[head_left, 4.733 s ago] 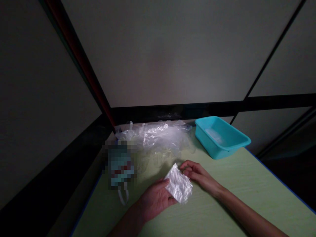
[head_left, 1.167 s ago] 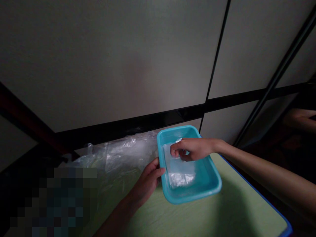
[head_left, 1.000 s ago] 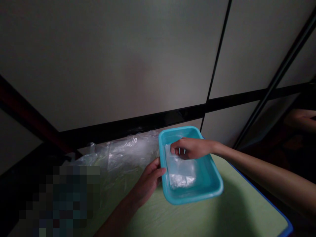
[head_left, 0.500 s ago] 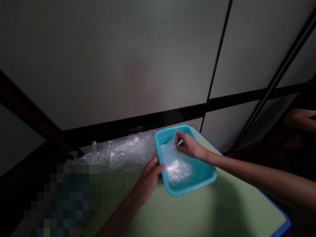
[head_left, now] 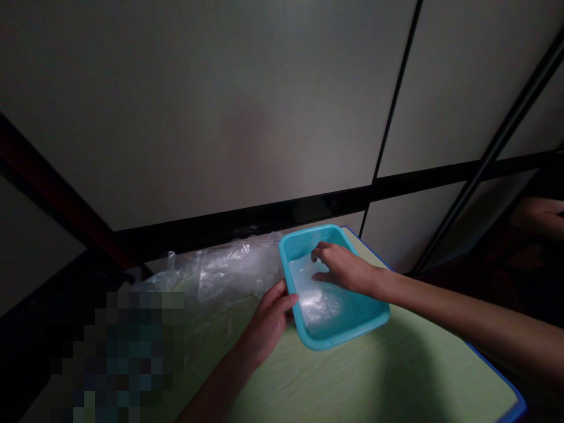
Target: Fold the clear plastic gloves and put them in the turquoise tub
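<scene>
Basin near back right corner of table; left hand pinches its left rim, I judge to steady it. Right hand over clear plastic on basin floor, fingers parted, contact unclear from my feed.

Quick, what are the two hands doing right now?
Left hand: holding the turquoise tub by its rim.
Right hand: open over the clear plastic inside, gripping nothing.
</scene>
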`<state>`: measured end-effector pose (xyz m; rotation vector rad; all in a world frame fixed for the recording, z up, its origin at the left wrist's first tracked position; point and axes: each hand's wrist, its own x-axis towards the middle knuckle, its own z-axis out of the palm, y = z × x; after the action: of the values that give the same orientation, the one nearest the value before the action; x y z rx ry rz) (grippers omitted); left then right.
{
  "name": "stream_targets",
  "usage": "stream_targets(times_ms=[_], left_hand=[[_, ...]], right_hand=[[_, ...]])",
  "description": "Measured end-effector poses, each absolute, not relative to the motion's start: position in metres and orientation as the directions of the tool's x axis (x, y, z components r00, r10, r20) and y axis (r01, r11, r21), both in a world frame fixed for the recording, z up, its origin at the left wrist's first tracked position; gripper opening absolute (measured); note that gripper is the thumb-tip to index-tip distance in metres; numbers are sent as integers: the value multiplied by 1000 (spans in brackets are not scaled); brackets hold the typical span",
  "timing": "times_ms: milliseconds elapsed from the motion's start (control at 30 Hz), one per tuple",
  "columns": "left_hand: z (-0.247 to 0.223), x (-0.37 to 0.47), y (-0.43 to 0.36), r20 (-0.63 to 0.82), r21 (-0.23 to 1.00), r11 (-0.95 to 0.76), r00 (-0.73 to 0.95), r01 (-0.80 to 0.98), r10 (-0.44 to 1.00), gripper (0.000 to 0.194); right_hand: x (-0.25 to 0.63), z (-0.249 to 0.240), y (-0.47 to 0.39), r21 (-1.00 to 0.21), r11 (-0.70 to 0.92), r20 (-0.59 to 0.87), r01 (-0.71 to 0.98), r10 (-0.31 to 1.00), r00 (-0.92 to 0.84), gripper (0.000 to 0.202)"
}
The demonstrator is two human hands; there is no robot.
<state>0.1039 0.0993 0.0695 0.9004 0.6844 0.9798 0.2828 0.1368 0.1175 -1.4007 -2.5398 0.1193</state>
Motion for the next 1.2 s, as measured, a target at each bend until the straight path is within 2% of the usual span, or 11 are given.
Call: stream_targets(times_ms=[133,267,367,567,767,933,1067,1200], left_hand=[[70,104,98,-95,861,290,428,-418,899,29],[70,103,98,-99,857,295,428,-422,899,26],[71,103,97,-104,858,301,434,-416,895,25],[73,105,94,-102,854,312,454,-417,885,26],[75,105,92,-116,862,321,463,-393,879,25],[77,104,90,-123,863,333,481,-381,868,25],[77,105,89,-123,870,327,478,-370,870,25],[75,106,89,-123,874,328,489,-359,863,27]], right_hand=[[283,129,128,-26,573,114,819,816,-567,29],[279,128,122,82,668,-18,739,743,-669,30],[274,120,121,137,708,-99,693,706,-701,30],[265,113,123,190,693,-153,695,720,-677,24],[264,117,129,163,671,-187,723,740,-645,24],[266,119,139,44,691,-266,722,705,-658,39],[268,122,145,-65,675,-287,735,693,-661,28],[268,121,149,-107,618,-261,779,738,-622,23]])
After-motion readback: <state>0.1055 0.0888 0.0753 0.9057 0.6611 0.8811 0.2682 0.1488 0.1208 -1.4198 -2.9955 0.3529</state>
